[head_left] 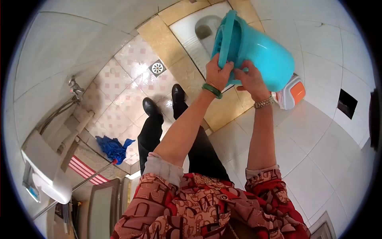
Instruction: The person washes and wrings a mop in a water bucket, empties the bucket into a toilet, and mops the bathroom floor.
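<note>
A turquoise plastic bucket (266,55) is tipped on its side, its mouth facing left toward the white squat toilet (187,30). My left hand (219,73) is closed at the near end of the bucket's flat turquoise handle (227,40); a green bangle circles that wrist. Beside it, my right hand (251,79) has bent fingers gripping the bucket near its rim, and a metal band sits on its wrist. The inside of the bucket is mostly hidden by the handle and rim.
An orange and white container (293,93) stands behind the bucket by the wall. A floor drain (157,68) lies in the wet tiles. Blue crumpled plastic (113,149), a tap (75,87) and a white basin (47,167) are at left.
</note>
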Tool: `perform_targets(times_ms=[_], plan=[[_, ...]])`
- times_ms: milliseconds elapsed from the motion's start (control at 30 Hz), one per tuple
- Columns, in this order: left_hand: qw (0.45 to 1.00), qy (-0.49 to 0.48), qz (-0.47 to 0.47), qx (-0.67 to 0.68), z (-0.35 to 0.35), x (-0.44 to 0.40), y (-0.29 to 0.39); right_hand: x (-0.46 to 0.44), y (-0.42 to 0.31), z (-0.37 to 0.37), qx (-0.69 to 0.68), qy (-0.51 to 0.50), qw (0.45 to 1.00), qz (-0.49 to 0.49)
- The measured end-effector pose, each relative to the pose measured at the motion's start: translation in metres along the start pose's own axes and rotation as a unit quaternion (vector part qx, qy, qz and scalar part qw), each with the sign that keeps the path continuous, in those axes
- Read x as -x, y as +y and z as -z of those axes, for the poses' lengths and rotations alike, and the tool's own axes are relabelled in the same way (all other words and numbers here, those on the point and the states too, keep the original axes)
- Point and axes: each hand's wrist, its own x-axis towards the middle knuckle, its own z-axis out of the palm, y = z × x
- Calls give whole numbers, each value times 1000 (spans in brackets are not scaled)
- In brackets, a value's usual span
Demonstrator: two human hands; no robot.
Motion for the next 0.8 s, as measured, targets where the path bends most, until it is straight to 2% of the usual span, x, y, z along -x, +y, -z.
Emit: perform_targets(times_ms=[67,133,267,333,400,500,533,633,700,733,800], plan=[[999,24,-2,21,9,-11,-17,-18,0,-18,15,-19,1000,16],[993,34,80,76,24,-16,-32,-33,-2,-35,67,-44,997,-13],[982,67,65,163,48,-20,-51,-41,-11,-66,98,-76,992,-9],[988,70,50,126,65,-19,-62,-42,-13,-81,139,-86,987,-1],[976,67,115,173,73,-10,-55,-45,-7,-90,189,-110,974,59],[969,122,119,179,72,0,-49,-39,-10,-95,209,-139,967,49],[968,134,115,177,72,5,-45,-36,-9,-95,186,-142,972,9],[956,121,144,223,64,22,-22,-11,-21,-80,187,-152,970,-15],[967,114,138,182,62,36,4,12,-31,-65,98,-139,985,-27],[965,127,137,183,64,45,19,27,-45,-56,104,-147,982,-56],[979,76,113,152,69,66,56,64,-62,-31,38,-139,988,-48]])
